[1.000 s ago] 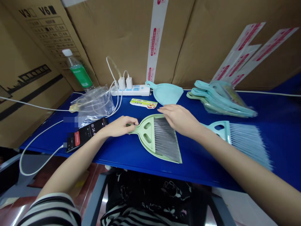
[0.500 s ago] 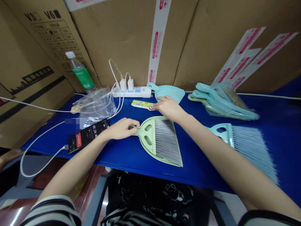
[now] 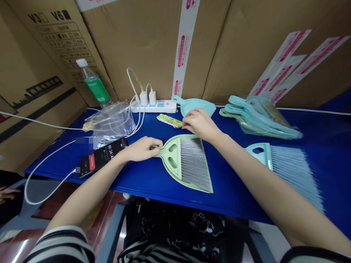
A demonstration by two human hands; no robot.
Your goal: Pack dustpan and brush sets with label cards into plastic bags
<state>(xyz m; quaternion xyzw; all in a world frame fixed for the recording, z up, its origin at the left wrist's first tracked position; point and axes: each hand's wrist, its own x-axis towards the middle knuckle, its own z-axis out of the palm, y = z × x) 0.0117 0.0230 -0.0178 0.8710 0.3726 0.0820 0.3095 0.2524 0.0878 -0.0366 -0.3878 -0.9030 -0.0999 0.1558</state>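
**Left hand point(image 3: 142, 148) on green dustpan point(image 3: 175, 177), right hand point(image 3: 201, 124) on card point(image 3: 168, 120)**

A blue counter point(image 3: 227, 179) spans the middle of the frame. At its center lies the green dustpan, a gray-bristled brush point(image 3: 193, 160) nested in it. A light-blue brush point(image 3: 293, 175) lies at right, a light-blue dustpan point(image 3: 199, 103) above center. The left hand, left of center, is clamped around the green handles. The right hand, above center, pinches the right end of the card, which slants down toward its fingers.
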